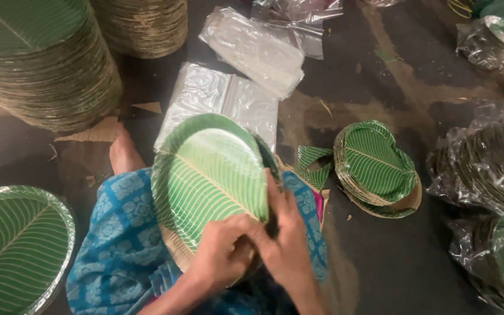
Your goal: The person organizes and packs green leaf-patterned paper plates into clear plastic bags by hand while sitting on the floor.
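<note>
A stack of round green leaf-patterned paper plates point(205, 175) stands tilted on my lap, over blue patterned cloth point(118, 245). My left hand point(223, 251) grips the stack's lower edge. My right hand point(284, 233) holds its right edge, fingers spread along the rim. Both hands touch each other at the bottom of the stack. A bare foot point(125, 153) shows just left of the plates.
Tall plate stacks point(48, 70) stand at the top left, and another stack point(13, 245) lies at the bottom left. A small loose pile of plates point(374, 166) lies on the dark floor to the right. Clear plastic bags point(228, 96) lie ahead. Bagged plate bundles point(485, 169) line the right edge.
</note>
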